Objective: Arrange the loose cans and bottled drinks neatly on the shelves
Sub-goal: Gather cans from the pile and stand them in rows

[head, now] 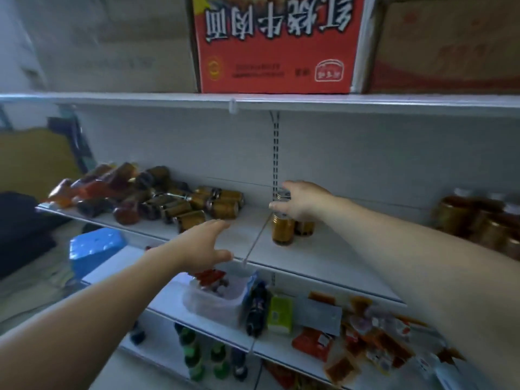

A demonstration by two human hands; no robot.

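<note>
Reaching over the white middle shelf (pixel 323 257), the right hand (pixel 302 201) curls its fingers and thumb round the top of an upright amber can (pixel 282 230), which stands near the slotted back upright, just beside a second upright can (pixel 304 228) behind it. The left hand (pixel 201 246) hovers above the shelf's front edge with fingers straight and thumb spread, holding nothing, and points toward the heap of loose cans (pixel 197 205). These lie on their sides at the left of the same shelf, touching one another, with toppled dark bottled drinks (pixel 92 187) farther left. Blurred brown jars (pixel 472 218) stand at the far right of the shelf, well apart from the upright cans. A red printed carton (pixel 277 43) rests on the top shelf. The shelf below carries a translucent plastic tub (pixel 219 299) and scattered snack packets (pixel 365 333); green bottles (pixel 194 356) stand lower still. A blue stool (pixel 95 249) sits at left.
</note>
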